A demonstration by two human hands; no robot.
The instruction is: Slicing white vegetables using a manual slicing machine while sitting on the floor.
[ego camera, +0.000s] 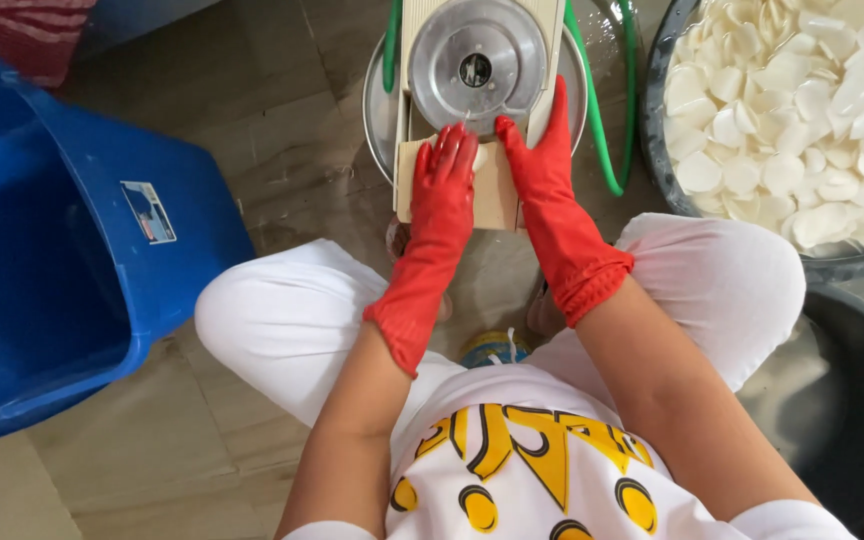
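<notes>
Two red rubber-gloved hands, both at the slicer, seen from above over white trousers and a white-and-yellow shirt. Left hand (449, 172) lies flat, fingers stretched forward and close together, pressing down on a pale white piece (480, 158) that sits on the beige wooden slicer board (497, 195). Not curled around it, just palm and fingers on top. Right hand (537, 150) has fingers spread along the board's right edge, thumb toward the piece; it looks like a brace on the frame, a grip on the piece can't be confirmed.

Key relation: the piece is just under and beside the left fingertips, between both hands, left hand nearer. Directly ahead of it, touching or nearly so, is the round steel slicing disc (475, 68). The board's long axis runs from the body straight away toward that disc.

Further out: green hose (600, 125) looping around the slicer, large dark basin of white slices (792, 120) right, blue plastic tub (62, 260) left.
</notes>
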